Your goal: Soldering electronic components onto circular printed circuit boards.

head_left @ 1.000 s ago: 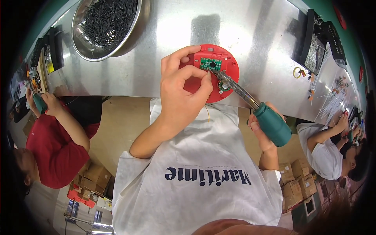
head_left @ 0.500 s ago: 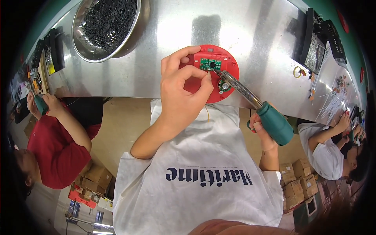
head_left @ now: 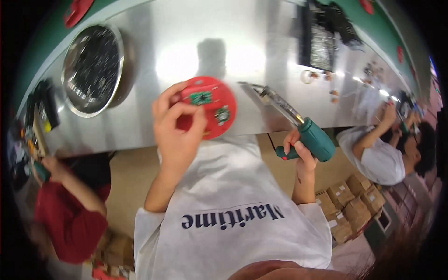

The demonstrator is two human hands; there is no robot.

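Note:
A round red plastic housing point(head_left: 226, 95) lies at the bench's near edge. Inside it sit a small green circuit board point(head_left: 201, 97) and a second, roundish board point(head_left: 222, 115). My left hand point(head_left: 177, 128) reaches over the housing's left side, other fingers at its rim. Its thumb and forefinger are pinched together beside the green board; what they hold is too small to make out. My right hand point(head_left: 301, 151) grips a green pistol-shaped soldering gun point(head_left: 318, 140) by its handle. The gun's metal tip points up and left, apart from the housing, above the bench.
A steel bowl point(head_left: 119, 70) full of thin black pieces stands at the left of the metal bench point(head_left: 182, 28). Black-edged bags point(head_left: 322, 46) and small parts lie to the right. Co-workers sit on both sides. Cardboard boxes point(head_left: 343, 191) are stacked at lower right.
The soldering gun's tip has left the green board and moved right, off the housing. My left hand keeps its pinch. The whole view has shifted and turned, blurring somewhat.

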